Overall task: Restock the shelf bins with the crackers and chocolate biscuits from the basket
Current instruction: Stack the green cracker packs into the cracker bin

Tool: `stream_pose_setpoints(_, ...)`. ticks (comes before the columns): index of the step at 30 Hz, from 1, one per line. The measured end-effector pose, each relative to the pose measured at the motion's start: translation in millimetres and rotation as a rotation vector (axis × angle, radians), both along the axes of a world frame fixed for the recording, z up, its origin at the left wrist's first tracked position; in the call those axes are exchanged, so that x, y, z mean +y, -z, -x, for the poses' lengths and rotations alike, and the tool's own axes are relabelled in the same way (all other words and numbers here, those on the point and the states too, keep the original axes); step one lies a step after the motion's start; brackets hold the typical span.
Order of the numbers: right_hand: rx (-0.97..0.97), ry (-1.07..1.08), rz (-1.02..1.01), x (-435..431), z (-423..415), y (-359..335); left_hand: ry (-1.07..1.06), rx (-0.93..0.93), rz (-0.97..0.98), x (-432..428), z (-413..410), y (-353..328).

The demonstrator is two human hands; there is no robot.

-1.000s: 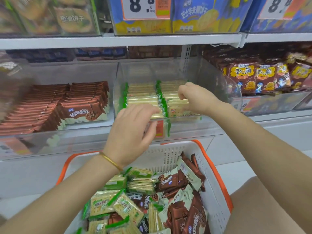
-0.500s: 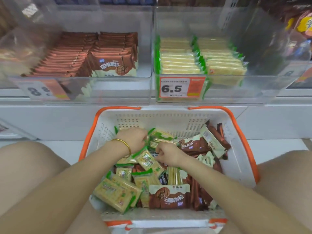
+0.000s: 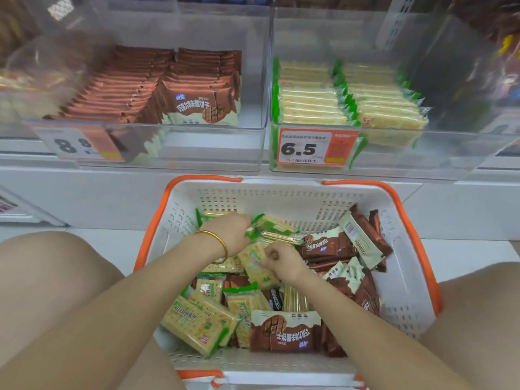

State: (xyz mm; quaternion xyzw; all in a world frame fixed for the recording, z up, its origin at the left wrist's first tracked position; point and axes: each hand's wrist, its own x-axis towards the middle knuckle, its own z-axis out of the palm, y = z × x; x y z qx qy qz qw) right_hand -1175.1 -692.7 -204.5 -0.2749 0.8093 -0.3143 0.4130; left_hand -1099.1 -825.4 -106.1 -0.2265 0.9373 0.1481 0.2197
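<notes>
Hands now down from the shelf bin (image 3: pixel 394 142): left hand (image 3: pixel 235 230) grips cracker packs (image 3: pixel 277 230), right hand (image 3: pixel 281 260) pinches one just below those fingers, starting another load.

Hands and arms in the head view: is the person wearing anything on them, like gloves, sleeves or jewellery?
Both arms are bare to the frame's edge: no sleeves, no gloves. The left hand has a thin, round, gold-coloured metal bangle at its wrist. The right hand and its wrist wear nothing; no rings or watch show.
</notes>
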Motion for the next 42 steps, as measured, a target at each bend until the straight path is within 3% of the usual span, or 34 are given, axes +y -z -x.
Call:
stream_pose_setpoints(5,-0.465,0.365,0.267,25,24,-61,-0.196,0.052,-0.313,14,0,-20)
stream_pose_setpoints(8,-0.675,0.454,0.377,38,29,-97,-0.231,0.134,-0.548,24,4,-33)
stream_pose_setpoints(11,-0.806,0.48,0.445,52,33,-124,-0.206,0.244,-0.585,31,11,-46)
stream_pose_setpoints(12,-0.759,0.469,0.428,57,34,-133,-0.188,0.261,-0.589,33,13,-52)
stream_pose_setpoints(13,-0.594,0.453,0.381,62,37,-141,-0.164,0.275,-0.598,34,16,-59)
stream_pose_setpoints(15,-0.089,0.434,0.265,75,45,-157,-0.09,0.282,-0.601,38,22,-76)
stream_pose_setpoints(17,0.258,0.428,0.288,86,57,-180,0.051,0.267,-0.494,42,30,-99)
stream_pose_setpoints(20,0.435,0.174,0.391,98,79,-222,0.224,0.311,-0.29,51,51,-141)
stream_pose_setpoints(23,0.622,-0.024,0.328,102,108,-263,0.303,0.466,-0.175,60,80,-181)
stream_pose_setpoints(28,0.982,0.065,0.231,99,159,-304,0.299,0.742,-0.03,64,134,-211)
stream_pose_setpoints(31,1.064,0.09,0.101,90,189,-301,0.221,0.768,-0.039,62,165,-195)
stream_pose_setpoints(37,0.911,0.01,-0.163,68,214,-264,0.152,0.663,-0.009,50,185,-155)
stream_pose_setpoints(42,0.847,0.084,-0.222,55,222,-243,0.136,0.6,0.024,46,182,-149)
